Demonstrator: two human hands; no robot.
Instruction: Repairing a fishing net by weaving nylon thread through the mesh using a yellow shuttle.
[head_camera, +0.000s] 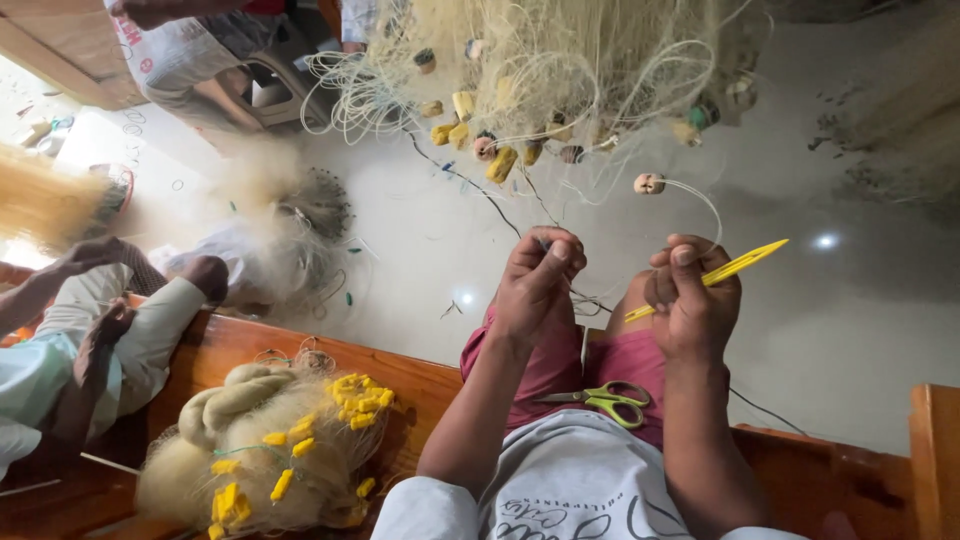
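Note:
My left hand (538, 285) is pinched shut on a thin net line, thumb pressed on the fingers. My right hand (692, 300) grips a yellow netting needle (712, 277) that points up and to the right. Thin cord runs from both hands up to a hanging fishing net (560, 70) strung with yellow and brown floats (500, 163). One round float (649, 183) hangs just above my right hand. Green-handled scissors (605, 399) lie on my lap, between my forearms.
A bundled net with yellow floats (270, 450) lies on the wooden bench (240, 345) at my left. Another person (90, 330) sits at far left. More net heaps (290, 220) lie on the pale floor. A wooden post (935, 450) stands at right.

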